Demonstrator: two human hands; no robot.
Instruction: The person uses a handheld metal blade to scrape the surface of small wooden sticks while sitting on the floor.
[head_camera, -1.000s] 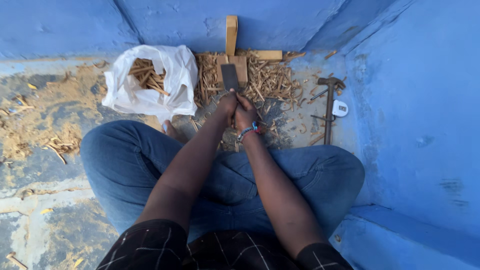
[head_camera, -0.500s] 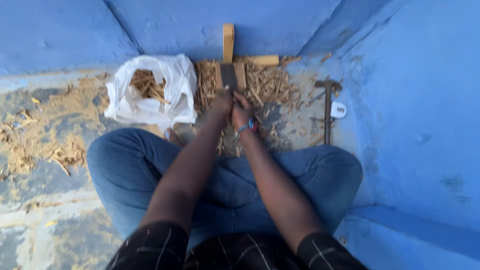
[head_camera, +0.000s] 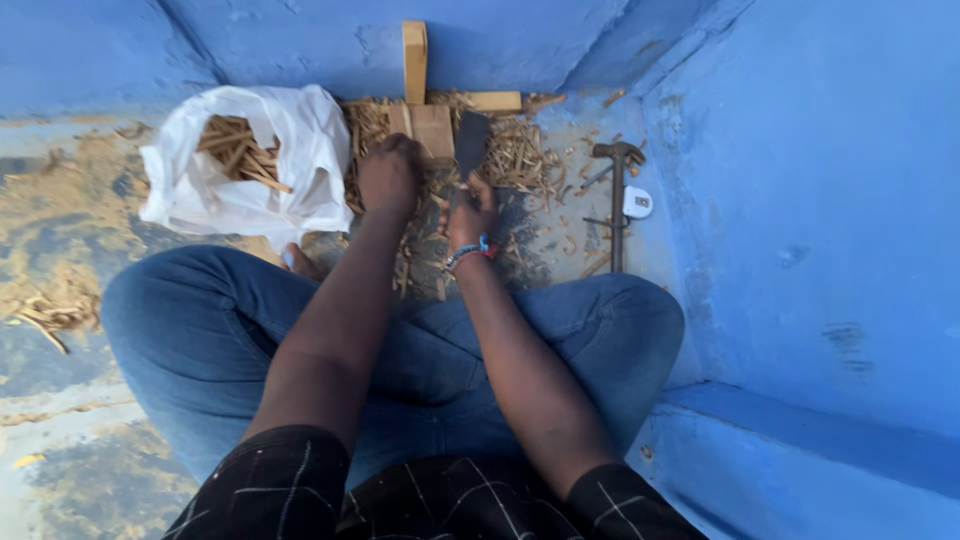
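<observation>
I sit cross-legged on the floor in blue jeans. My right hand (head_camera: 468, 212), with a beaded bracelet on its wrist, grips the handle of a flat dark blade (head_camera: 472, 143) that points away from me. My left hand (head_camera: 388, 172) is closed, knuckles up, over the wood shavings (head_camera: 520, 155) just in front of a small wooden block (head_camera: 430, 128). Whether it holds a stick is hidden. An upright wooden strip (head_camera: 414, 60) stands behind the block against the blue wall.
A white plastic bag (head_camera: 245, 190) with several cut wooden sticks lies at the left. A hammer (head_camera: 617, 195) and a small white object (head_camera: 637, 202) lie at the right by the blue wall. Sawdust covers the floor at left.
My hands have come apart: the left one moved left off the handle onto the shavings, and the blade now leans right of the block. The view shifted left and down.
</observation>
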